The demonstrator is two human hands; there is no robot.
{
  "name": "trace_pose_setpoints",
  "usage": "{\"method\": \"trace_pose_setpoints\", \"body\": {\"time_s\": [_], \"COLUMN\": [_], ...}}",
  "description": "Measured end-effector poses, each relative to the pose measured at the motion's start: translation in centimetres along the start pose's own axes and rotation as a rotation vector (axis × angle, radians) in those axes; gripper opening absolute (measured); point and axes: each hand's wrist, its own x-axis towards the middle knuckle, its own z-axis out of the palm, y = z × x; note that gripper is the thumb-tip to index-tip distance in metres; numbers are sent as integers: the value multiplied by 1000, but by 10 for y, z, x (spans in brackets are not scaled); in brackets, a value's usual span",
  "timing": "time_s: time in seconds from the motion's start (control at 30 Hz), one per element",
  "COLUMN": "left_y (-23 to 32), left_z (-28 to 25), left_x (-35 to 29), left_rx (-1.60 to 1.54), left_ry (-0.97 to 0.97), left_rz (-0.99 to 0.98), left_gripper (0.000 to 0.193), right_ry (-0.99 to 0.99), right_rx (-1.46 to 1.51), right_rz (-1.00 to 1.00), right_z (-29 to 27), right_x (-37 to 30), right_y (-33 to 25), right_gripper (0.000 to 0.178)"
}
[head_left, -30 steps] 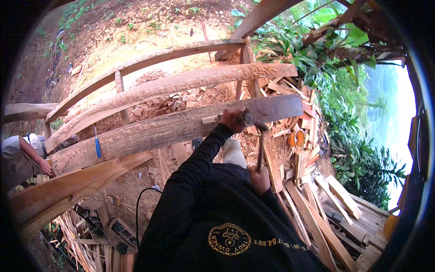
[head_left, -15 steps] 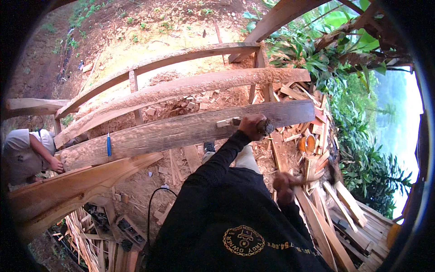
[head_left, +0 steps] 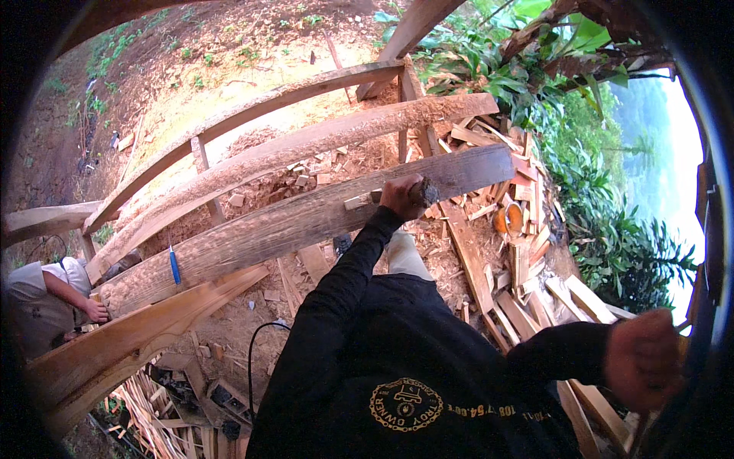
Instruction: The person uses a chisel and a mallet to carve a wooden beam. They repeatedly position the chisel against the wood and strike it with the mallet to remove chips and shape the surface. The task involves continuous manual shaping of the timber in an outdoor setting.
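My left hand [head_left: 402,199] is wrapped round a chisel whose thick, battered butt end [head_left: 425,193] sticks out of the fist. It is on a long weathered plank [head_left: 321,206], beside a small pale piece of wood [head_left: 357,201] at the plank's surface. My right hand [head_left: 646,359] is raised far out at the right, blurred, with its fingers closed round a wooden handle [head_left: 639,432]. This looks like a hammer, but its head is hidden in the dark rim. A slim blue tool [head_left: 175,265] with a thin tip lies across the plank further left.
At the far left another person's hand [head_left: 95,310] rests by the plank's end. A sawdust-covered beam [head_left: 298,144] and a wooden rail [head_left: 290,92] run beyond the plank. Offcuts [head_left: 527,260] and a round orange object [head_left: 508,219] lie at right; a thick board [head_left: 153,321] slants at left.
My right hand has swung out to the right and nearer the camera with the tool. My left hand keeps its hold on the chisel; the whole view has shifted slightly.
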Motion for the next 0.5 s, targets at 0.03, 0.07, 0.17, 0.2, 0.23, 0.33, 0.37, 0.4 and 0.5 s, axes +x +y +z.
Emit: {"method": "trace_pose_setpoints", "body": {"time_s": [0.03, 0.07, 0.17, 0.2, 0.23, 0.33, 0.37, 0.4, 0.5], "left_y": [11, 10, 11, 13, 15, 12, 3, 0, 24], "left_z": [22, 16, 19, 16, 15, 14, 9, 12, 0], "left_x": [14, 14, 15, 11, 11, 0, -1, 6, 14], "left_rx": [-1, 72, -26, -14, 7, 123, 183, 220, 20], "left_ry": [-27, -49, -10, -20, -29, -129, -117, -101, -64], "left_rz": [26, 16, 51, 58, 75, 64, 91, 131, 19], "left_gripper": [27, 27, 27, 27, 27, 26, 25, 24, 26], "right_ry": [52, 73, -512, -601, -474, -216, -154, -82, 41], "right_rx": [-150, -318, -1055, -1082, -912, -658, -536, -437, -286], "right_rz": [45, 255, 1147, 1277, 1321, 1566, 1546, 1508, 1241], "right_z": [-2, -12, -50, -53, -54, -36, -17, -4, 14], "right_x": [-40, -96, -251, -275, -276, -247, -228, -211, -189], "right_y": [24, 68, 139, 144, 146, 130, 128, 125, 116], "right_gripper": [38, 36, 32, 32, 32, 36, 37, 38, 32]}}
